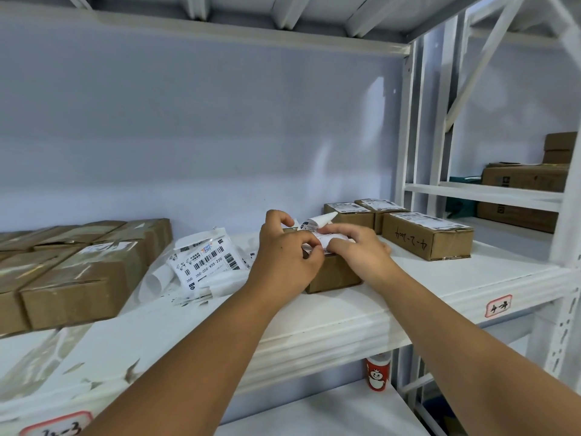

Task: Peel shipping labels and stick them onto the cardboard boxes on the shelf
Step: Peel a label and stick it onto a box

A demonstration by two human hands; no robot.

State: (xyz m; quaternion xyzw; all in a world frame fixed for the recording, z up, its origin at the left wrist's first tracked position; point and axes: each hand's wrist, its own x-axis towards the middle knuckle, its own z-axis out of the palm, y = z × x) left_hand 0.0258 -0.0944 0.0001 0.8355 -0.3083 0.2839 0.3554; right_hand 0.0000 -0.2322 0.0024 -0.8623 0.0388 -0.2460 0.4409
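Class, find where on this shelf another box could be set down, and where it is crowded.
Bare: the shelf right of the right hand, in front of the handwritten box. Crowded: stacked boxes at left, the label pile, and the middle, where left hand and right pinch a label on a small box.

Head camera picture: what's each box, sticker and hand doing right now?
left hand, pinching the label.
right hand, pinching the label too.
label, curled at its top end, held over the middle box.
middle box, closed, under both hands.
right boxes, closed, labels already on top.
left boxes, closed, taped.
label pile, loose on the shelf.
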